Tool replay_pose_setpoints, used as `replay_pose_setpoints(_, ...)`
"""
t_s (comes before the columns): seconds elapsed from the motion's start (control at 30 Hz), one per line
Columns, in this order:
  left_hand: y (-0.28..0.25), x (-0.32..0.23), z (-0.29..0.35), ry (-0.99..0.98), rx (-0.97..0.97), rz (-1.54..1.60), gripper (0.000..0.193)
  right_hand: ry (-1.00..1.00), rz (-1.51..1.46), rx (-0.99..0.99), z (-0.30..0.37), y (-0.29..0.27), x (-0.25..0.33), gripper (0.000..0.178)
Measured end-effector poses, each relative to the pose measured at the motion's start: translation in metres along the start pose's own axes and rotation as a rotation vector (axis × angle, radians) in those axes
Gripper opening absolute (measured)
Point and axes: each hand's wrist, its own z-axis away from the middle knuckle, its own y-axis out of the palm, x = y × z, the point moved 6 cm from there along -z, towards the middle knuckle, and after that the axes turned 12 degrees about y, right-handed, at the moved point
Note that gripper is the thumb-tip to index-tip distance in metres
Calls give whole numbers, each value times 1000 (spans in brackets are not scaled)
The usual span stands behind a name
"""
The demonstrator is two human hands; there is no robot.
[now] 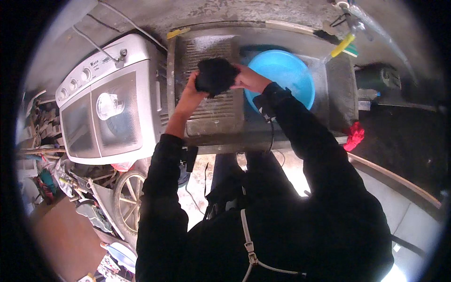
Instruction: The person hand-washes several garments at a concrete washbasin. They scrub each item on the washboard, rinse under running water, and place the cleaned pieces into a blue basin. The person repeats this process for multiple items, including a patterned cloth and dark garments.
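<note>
Black bundle (pixel 213 77) hung over the ribbed washboard (pixel 211 113) | ran slightly wider left-to-right (crumpled; facing unclear) | grip: left hand (pixel 192 95), right hand (pixel 247 79) clamped on its sides | blue basin (pixel 284 70) sat rightward | washing machine (pixel 145 89) stood left

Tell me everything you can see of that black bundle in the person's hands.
The black bundle looks like soft cloth, crumpled into a rough, uneven lump. The left hand grips its left side, the right hand its right. It is over the ribbed washboard, left of the blue basin. Whether it touches the ribs or is wet, I can't tell.
</note>
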Motion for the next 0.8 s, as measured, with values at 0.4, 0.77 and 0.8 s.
replay_pose_setpoints(0.4, 42, 41, 0, -230, -339, -729, 28, 96, 602, -625, 9, 81, 30, 28)
replay_pose_setpoints(0.77, 17, 73, -69, -167, -335, -904, 22, -123, 960, -571, -65, 52, 3, 25)
replay_pose_setpoints(0.8, 20, 64, -68, -114, -405, -1182, 19, -256, 1053, -694, -62, 45, 4, 32)
